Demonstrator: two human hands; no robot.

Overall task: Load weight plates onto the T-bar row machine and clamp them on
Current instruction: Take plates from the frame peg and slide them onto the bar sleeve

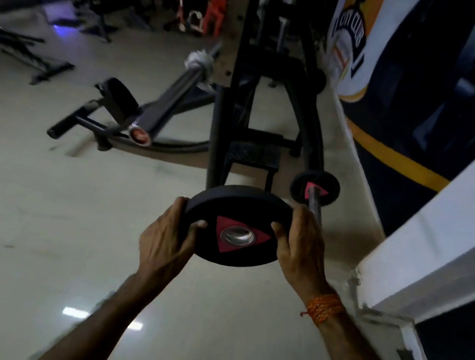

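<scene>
Both hands, the left hand (167, 235) and right hand (300, 244), grip opposite edges of a black weight plate (237, 226) near us, with the T-bar row machine (155, 106) farther off to the left.

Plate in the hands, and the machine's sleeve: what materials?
Plate: looks rubber-coated, matte black with no glare, red triangle around a shiny metal hub ring. Coating could be urethane; can't tell. Sleeve: polished, likely chromed steel, going by the bright streak along it. Left hand and right hand grip the plate's rim.
</scene>
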